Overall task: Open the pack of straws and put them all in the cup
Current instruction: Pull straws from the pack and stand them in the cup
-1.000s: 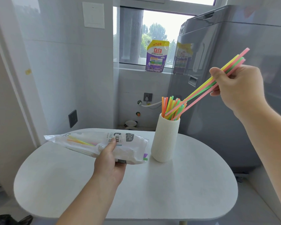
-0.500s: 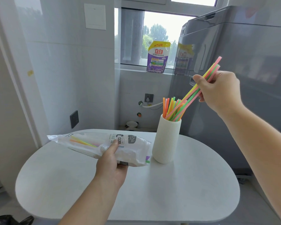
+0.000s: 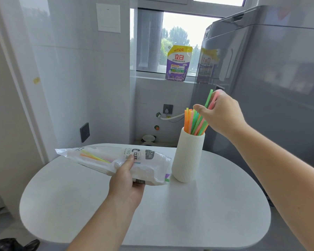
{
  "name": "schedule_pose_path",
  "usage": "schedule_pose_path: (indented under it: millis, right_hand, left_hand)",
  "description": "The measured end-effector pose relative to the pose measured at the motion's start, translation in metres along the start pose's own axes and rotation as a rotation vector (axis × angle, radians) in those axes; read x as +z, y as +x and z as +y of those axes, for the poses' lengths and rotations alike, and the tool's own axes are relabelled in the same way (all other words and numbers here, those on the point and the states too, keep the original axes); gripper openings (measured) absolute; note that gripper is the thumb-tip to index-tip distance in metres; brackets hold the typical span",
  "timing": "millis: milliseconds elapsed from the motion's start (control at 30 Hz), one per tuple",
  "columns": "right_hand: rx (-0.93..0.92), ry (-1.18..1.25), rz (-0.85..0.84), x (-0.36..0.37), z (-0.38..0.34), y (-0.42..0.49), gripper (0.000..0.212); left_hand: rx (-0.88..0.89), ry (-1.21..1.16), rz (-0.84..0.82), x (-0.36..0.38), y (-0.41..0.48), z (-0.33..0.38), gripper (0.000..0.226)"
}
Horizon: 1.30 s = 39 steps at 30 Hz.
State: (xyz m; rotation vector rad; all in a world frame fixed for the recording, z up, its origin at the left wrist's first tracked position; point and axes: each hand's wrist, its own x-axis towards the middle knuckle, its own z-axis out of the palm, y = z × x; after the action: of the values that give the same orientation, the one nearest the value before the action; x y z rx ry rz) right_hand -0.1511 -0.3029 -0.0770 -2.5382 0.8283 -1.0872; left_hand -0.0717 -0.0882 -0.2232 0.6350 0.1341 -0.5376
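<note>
My left arm rises from the bottom centre of the frame; the left hand (image 3: 127, 180) grips the pack (image 3: 101, 156), thumb on top. My right arm enters from the right edge. The right hand (image 3: 223, 115), centre right, curls its fingers (image 3: 225, 100) round the straws (image 3: 209, 98), thumb stretched leftward.

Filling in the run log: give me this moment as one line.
right hand: holds straws, lower ends in cup | left hand: holds pack | pack: not yet empty

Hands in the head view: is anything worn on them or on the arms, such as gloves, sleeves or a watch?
Nothing worn shows. The left hand and right hand are bare, with no gloves and no ring in view. The left forearm and right forearm are bare to the picture's edge: no sleeve, watch, band or marking.
</note>
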Motion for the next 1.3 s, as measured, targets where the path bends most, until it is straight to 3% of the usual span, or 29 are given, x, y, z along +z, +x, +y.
schedule_pose_path:
  millis: [167,233,333,467,600,767,867,933,1000,1133,1233,1300]
  right_hand:
    - [-0.083,0.090,0.020,0.006,-0.002,-0.002,0.075]
    - [-0.111,0.080,0.003,0.010,-0.001,-0.002,0.063]
    - [-0.199,-0.059,-0.028,0.013,0.002,-0.001,0.026]
    - [-0.220,-0.148,-0.097,0.015,0.008,-0.007,0.031]
    - [-0.250,-0.091,0.000,0.009,0.004,-0.020,0.036]
    - [-0.304,-0.340,-0.214,0.006,-0.009,-0.049,0.053]
    - [-0.310,-0.126,-0.012,0.009,-0.017,-0.082,0.045]
    - [-0.150,0.214,0.035,0.016,-0.022,-0.110,0.034]
    - [0.216,0.590,-0.120,0.029,-0.027,-0.130,0.030]
    - [0.995,1.209,-0.441,0.055,-0.026,-0.157,0.054]
    - [1.161,1.550,-0.470,0.060,-0.028,-0.167,0.058]
    - [1.167,1.608,-0.453,0.061,-0.030,-0.170,0.049]
  left_hand:
    - [-0.005,0.008,-0.001,-0.001,0.000,0.000,0.018]
    - [-0.005,0.008,0.000,-0.001,0.000,0.000,0.017]
    - [-0.005,0.009,-0.004,0.000,-0.001,0.000,0.016]
    - [-0.010,0.008,-0.005,0.000,0.000,0.001,0.016]
    - [-0.021,0.000,0.000,-0.001,0.002,0.002,0.017]
    - [-0.029,0.006,0.008,-0.001,0.001,0.001,0.021]
    - [-0.018,0.017,-0.008,-0.001,0.001,0.002,0.022]
    - [0.007,0.033,-0.021,-0.001,0.000,0.003,0.020]
    - [0.045,0.054,-0.029,0.002,-0.001,0.004,0.018]
    - [0.156,0.119,-0.055,0.006,-0.008,0.003,0.018]
    - [0.281,0.236,-0.127,0.012,-0.015,0.000,0.026]
    - [0.353,0.305,-0.166,0.015,-0.019,-0.004,0.031]
